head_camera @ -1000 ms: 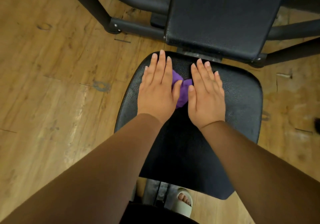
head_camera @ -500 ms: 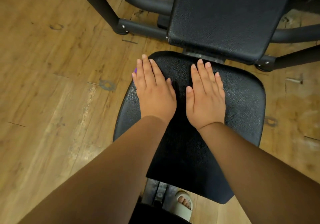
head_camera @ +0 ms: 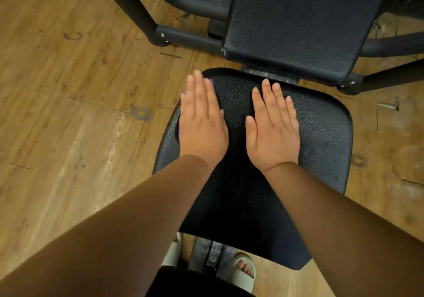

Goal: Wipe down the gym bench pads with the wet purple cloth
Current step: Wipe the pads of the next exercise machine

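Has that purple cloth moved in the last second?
Yes. The purple cloth slid left across the seat pad, from the middle to the pad's left edge, and is now mostly hidden under the left hand.

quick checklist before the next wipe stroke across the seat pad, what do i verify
1. Cloth under the wiping hand: ok. The left hand lies flat on the purple cloth, and only slivers of it show.
2. Cloth fully on the pad: cannot tell. The hand is at the seat pad's left edge, with its fingers reaching the rim.
3. Path to the right clear: not ok. The right hand rests flat mid-pad, in the way.
4. Cloth wet enough: cannot tell.
5. Back pad wiped: cannot tell. Neither hand is on it.
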`<state>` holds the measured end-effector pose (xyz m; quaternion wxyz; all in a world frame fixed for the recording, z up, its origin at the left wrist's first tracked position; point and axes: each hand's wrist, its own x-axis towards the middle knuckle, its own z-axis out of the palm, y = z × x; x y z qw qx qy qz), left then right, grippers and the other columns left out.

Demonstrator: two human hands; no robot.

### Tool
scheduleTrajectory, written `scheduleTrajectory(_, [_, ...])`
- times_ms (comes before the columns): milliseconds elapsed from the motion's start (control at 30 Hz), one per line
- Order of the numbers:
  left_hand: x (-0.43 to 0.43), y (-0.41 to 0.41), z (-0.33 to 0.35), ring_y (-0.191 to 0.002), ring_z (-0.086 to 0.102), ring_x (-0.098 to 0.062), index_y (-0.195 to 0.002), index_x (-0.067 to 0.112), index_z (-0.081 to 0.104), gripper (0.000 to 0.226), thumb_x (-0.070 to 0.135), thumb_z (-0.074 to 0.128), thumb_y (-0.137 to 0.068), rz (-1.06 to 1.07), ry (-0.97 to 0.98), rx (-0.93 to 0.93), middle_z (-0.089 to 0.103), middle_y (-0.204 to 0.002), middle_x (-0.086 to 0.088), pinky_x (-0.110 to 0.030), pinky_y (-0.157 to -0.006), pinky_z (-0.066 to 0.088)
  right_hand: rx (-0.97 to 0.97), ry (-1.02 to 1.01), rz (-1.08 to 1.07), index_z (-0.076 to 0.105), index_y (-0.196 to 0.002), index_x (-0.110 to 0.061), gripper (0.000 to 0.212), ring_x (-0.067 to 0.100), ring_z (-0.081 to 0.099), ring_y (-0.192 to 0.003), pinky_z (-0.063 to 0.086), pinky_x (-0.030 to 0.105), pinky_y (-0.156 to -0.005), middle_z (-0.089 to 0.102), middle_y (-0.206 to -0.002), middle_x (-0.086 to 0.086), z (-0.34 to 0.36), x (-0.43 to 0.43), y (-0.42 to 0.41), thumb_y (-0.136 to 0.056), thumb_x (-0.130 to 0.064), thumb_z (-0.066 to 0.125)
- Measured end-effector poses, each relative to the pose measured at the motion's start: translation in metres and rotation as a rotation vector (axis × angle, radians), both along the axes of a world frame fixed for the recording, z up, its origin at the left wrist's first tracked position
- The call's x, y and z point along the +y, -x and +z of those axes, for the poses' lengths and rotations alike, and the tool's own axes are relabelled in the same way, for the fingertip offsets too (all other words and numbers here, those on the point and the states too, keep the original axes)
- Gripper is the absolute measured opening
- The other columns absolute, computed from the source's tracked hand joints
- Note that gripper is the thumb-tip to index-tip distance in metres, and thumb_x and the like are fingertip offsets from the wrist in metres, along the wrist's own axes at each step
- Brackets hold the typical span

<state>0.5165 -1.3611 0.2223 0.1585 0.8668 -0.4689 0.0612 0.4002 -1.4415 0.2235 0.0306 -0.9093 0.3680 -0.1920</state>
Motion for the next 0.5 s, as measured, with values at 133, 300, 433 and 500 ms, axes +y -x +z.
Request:
scheduleTrajectory(133, [0.016,-0.035,-0.004,-0.145,0.023,-0.034,-0.147,-0.005,0.028,0.054,0.016,0.036,-0.097,-0.454,-0.023,-0.159,0.027,-0.155,-0.023,-0.044,-0.118,0.024,0.014,0.014,-0.007,0.036,-0.147,-0.009,0.054,0.023,0.021,-0.146,0.006,0.036,-0.12,0.029,-0.157,0.01,0.0,0.001,-0.001,-0.1,-0.033,0.027])
scheduleTrajectory(300, [0.004,-0.003,-0.008,-0.146,0.019,-0.033,-0.148,-0.004,0.023,0.059,0.014,0.029,-0.092,-0.212,0.018,-0.069,0.023,-0.157,-0.021,-0.042,-0.12,0.017,0.022,0.023,-0.013,0.036,-0.147,-0.008,0.054,0.023,0.021,-0.146,0.005,0.034,-0.12,0.029,-0.156,0.011,0.001,0.001,-0.001,-0.099,-0.033,0.027])
scheduleTrajectory(433, [0.002,-0.003,-0.011,-0.142,0.03,-0.032,-0.144,-0.003,0.035,0.055,0.011,0.034,-0.091,-0.318,0.094,-0.029,0.035,-0.152,-0.021,-0.038,-0.118,0.02,0.018,0.033,-0.009,0.036,-0.147,-0.008,0.054,0.023,0.022,-0.146,0.006,0.035,-0.121,0.03,-0.156,0.01,-0.002,0.0,-0.001,-0.099,-0.032,0.028])
scheduleTrajectory(500, [0.002,-0.02,-0.006,-0.141,0.031,-0.032,-0.144,-0.003,0.037,0.054,0.009,0.033,-0.091,-0.345,0.106,-0.047,0.037,-0.151,-0.02,-0.039,-0.117,0.026,0.008,0.037,-0.009,0.037,-0.147,-0.008,0.053,0.023,0.022,-0.145,0.007,0.035,-0.121,0.03,-0.156,0.011,-0.002,0.0,-0.001,-0.1,-0.032,0.027])
